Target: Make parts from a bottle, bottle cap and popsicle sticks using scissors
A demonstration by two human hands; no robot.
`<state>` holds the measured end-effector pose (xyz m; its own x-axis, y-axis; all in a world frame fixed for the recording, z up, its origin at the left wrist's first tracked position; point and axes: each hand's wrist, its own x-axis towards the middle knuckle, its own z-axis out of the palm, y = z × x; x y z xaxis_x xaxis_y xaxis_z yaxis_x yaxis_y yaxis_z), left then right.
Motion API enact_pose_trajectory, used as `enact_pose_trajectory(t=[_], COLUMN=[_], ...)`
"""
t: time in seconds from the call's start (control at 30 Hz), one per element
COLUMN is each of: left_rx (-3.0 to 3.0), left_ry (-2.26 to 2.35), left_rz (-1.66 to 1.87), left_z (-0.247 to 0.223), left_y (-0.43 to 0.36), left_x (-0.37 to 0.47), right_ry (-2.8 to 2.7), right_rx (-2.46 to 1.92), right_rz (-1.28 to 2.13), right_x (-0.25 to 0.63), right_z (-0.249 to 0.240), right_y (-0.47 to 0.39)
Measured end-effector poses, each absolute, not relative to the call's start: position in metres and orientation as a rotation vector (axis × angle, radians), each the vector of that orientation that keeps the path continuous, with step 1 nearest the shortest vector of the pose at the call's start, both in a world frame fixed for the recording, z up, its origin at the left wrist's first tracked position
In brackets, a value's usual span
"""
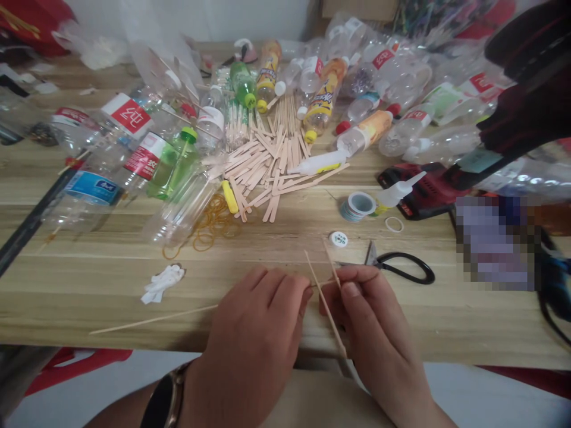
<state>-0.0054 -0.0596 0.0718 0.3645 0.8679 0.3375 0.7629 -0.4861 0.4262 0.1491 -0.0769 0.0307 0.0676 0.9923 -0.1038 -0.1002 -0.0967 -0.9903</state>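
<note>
My left hand (pixel 259 321) is closed, knuckles up, above the table's front edge. A long thin wooden stick (pixel 151 320) runs out from its left side. From its fingertips a thin line reaches across to my right hand; whether this is the same stick or a band I cannot tell. My right hand (pixel 379 327) pinches thin wooden sticks (pixel 325 306) between thumb and fingers, two of them slanting up side by side. Just beyond it lie black-handled scissors (pixel 405 267), partly hidden by the fingers. A white round cap (pixel 339 239) lies farther back.
Several flat craft sticks (pixel 263 160) are heaped mid-table, with rubber bands (pixel 214 223) near a yellow-handled cutter (pixel 229 196). Plastic bottles crowd the back and left. A thread spool (pixel 358 207), glue bottle (pixel 322 162) and red-black power tool (pixel 419 187) stand right. White gloves (pixel 163 283) lie left.
</note>
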Motion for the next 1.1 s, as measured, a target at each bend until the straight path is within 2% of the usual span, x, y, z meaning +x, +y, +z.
enact_pose_trajectory(t=[0.37,0.63,0.83,0.93,1.1], left_rx=[1.998,2.289,1.903,1.926,2.321], left_ry=[1.374,1.377,1.238,1.28,1.338], left_rz=[0.732,0.808,0.676,0.694,0.787], left_z=[0.078,0.079,0.085,0.086,0.081], left_y=[-0.062,-0.063,-0.054,-0.052,-0.056], left_x=[-0.016,-0.013,-0.018,-0.017,-0.016], right_ry=[-0.94,-0.797,-1.195,-0.935,-0.409], right_rx=[-0.955,-1.008,-0.965,-0.785,-0.606], right_rz=[1.547,1.701,1.594,1.769,2.161], right_x=[0.146,0.142,0.16,0.155,0.143], right_z=[0.032,0.045,0.033,0.038,0.054], right_y=[-0.081,-0.09,-0.082,-0.077,-0.075])
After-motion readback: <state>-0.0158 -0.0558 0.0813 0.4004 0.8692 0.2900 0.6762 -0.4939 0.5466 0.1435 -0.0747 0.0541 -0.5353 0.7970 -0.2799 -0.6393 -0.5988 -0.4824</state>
